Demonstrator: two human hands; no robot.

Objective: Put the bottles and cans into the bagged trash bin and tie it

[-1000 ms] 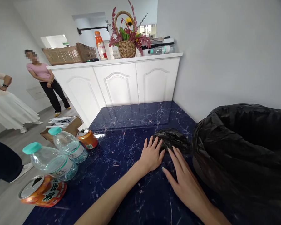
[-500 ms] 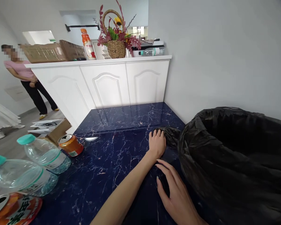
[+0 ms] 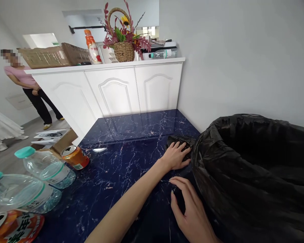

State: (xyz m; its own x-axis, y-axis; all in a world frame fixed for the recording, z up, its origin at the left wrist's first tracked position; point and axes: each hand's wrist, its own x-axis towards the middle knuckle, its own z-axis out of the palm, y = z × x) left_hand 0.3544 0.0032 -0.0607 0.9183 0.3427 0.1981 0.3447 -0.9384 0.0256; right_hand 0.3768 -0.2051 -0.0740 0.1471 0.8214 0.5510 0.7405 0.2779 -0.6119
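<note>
In the head view, the left hand lies palm down on a small heap of black plastic, on the right side of the dark blue table. Its fingers are spread out on top, and I see no grip. The heap is just beside a big black bag at the right; I cannot tell if the 2 are joined. The right hand is nearer, beside the big bag. Its fingers bend a little, its thumb sits apart, and nothing shows between them.

The big bag's mouth is already pulled wide. Its inside is too dark to see. The small heap is crumpled, not laid flat. At the left, a near bottle and a far bottle stand with green caps on. There are 2 orange cans too, a near can and a far can. No hand touches these 4 things, and all are outside the bag. A white cabinet stands at the far end.
</note>
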